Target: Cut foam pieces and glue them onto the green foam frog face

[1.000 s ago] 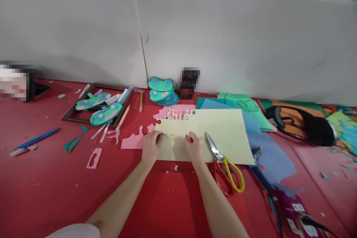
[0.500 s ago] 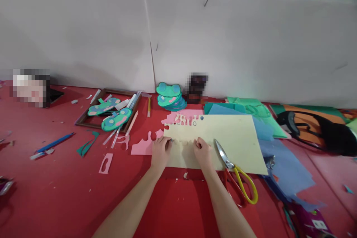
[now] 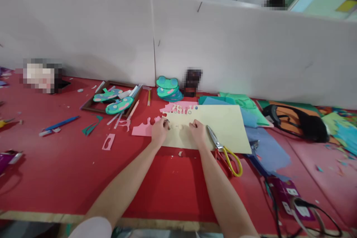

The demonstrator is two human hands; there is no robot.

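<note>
A pale yellow sheet of paper (image 3: 223,119) lies flat on the red table, its upper left edge cut ragged. My left hand (image 3: 160,133) rests on the sheet's left edge with curled fingers; a small dark bit shows at its fingertips, too small to name. On the middle of the sheet sits my right hand (image 3: 198,132), closed, its fingertips hidden. Tiny pale cut pieces (image 3: 178,127) lie between the hands. Scissors (image 3: 219,145) with one red and one yellow handle lie to the right of my right hand, partly on the sheet. Pink paper scrap (image 3: 142,129) is left of my left hand.
A brown frame (image 3: 88,105) holds green decorated cutouts (image 3: 119,105) and pens. More green cutouts (image 3: 167,88) are stacked by the white partition (image 3: 223,44). Blue sheets (image 3: 267,148), a black strapped item (image 3: 312,126), a purple pack (image 3: 287,189) and cables lie right.
The camera view has tilted and shifted, so the table's front edge now shows. Both hands stay closed in about the same places on the yellow sheet. The scissors have not moved on it.
</note>
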